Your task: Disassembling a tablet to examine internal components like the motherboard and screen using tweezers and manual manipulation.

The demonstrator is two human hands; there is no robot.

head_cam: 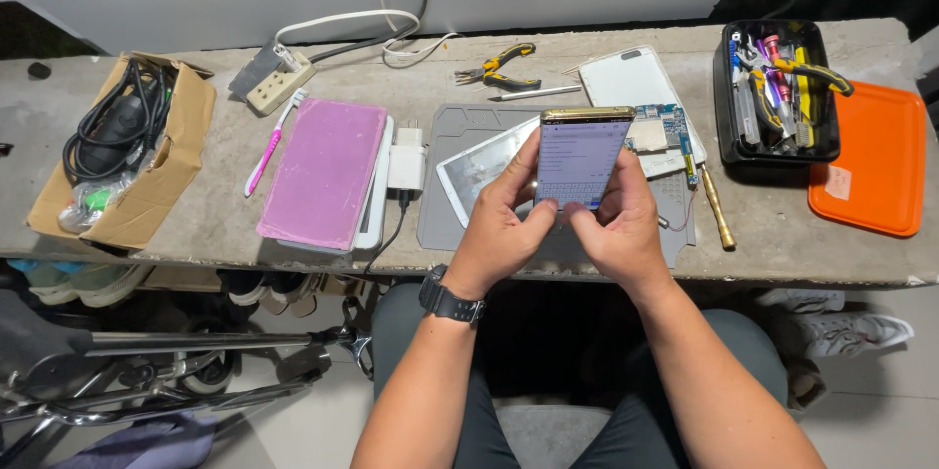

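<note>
From the head camera, a torn brown cardboard box [137, 176] lay open far to the left of the grey work mat [460, 176], holding coiled black cables and a clear bag with something green inside. An orange tray [875, 151] sat far to the right of the mat, with a small pale rectangular label stuck on its left part. A black tool tray [729, 127] full of screwdrivers and pliers stood just beside it, nearer the mat.

Both hands held a smartphone [579, 156] above the mat's near half, upright and tilted towards the person. It had a gold frame and a lit screen showing pale lines of text over a keyboard. The left hand [499, 224], a black watch on its wrist, was curled around the phone's left edge; the right hand [616, 224] was wrapped around its lower right side, thumb on the screen.

Left of the mat on the bench [225, 224] lay a pink-backed tablet [323, 171], a white charger [406, 161] and a pink toothbrush [272, 141].
</note>
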